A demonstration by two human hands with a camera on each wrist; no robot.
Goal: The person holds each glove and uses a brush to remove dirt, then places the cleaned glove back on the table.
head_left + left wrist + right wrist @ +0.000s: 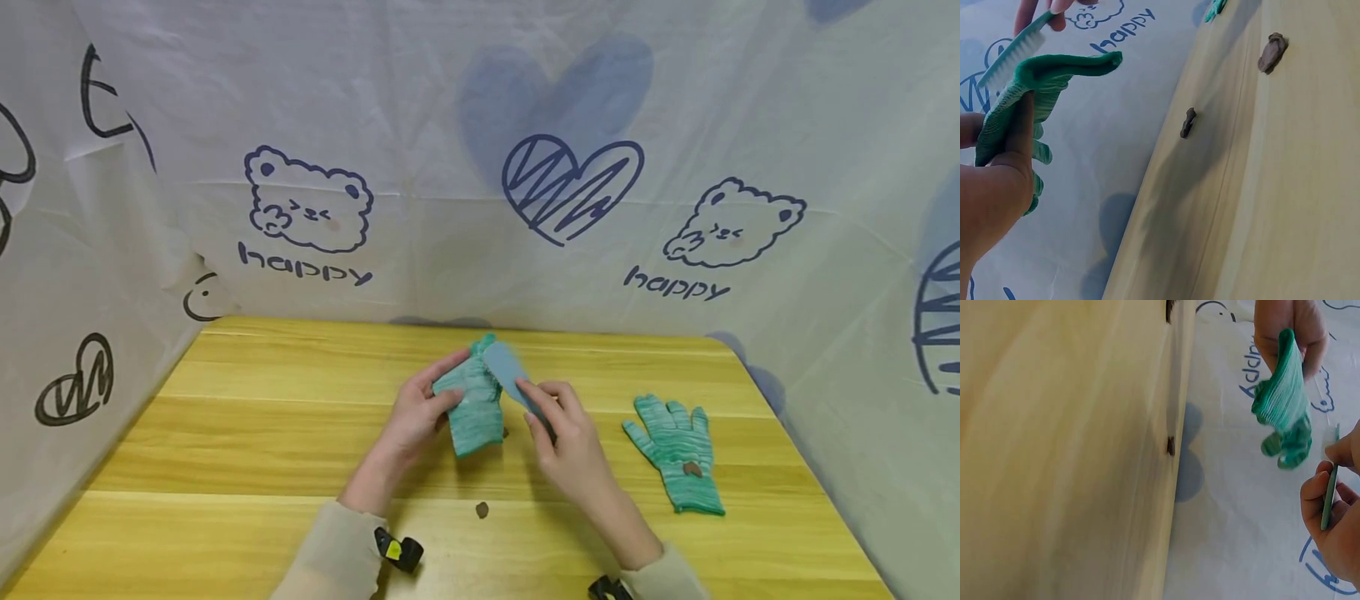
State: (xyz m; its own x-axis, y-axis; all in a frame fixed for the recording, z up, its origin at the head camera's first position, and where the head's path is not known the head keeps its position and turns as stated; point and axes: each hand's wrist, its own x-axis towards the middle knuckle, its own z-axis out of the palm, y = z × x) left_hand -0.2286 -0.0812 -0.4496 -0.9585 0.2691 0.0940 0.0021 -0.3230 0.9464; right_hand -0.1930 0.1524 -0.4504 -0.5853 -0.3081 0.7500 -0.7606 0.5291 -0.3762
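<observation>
A green glove (pixel 477 410) is gripped by the left hand (pixel 420 408), at ten o'clock from the right hand (pixel 570 442), by which a brush (pixel 505 369) is held, its long axis pointed toward eleven.

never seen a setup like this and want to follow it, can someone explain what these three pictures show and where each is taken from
There is no machine here, just a person's two bare hands. The widest picture comes from a camera on the head, looking forward and down; the other two come from cameras on the left and right wrists, so they look tipped sideways. The left hand holds a green glove, thumb across it. The right hand grips a blue-grey brush, its bristles close to that glove. On the wood-grained table lie a second green glove, with a brown piece on it, and two brown lumps. A pale cloth with drawings hangs behind.
</observation>
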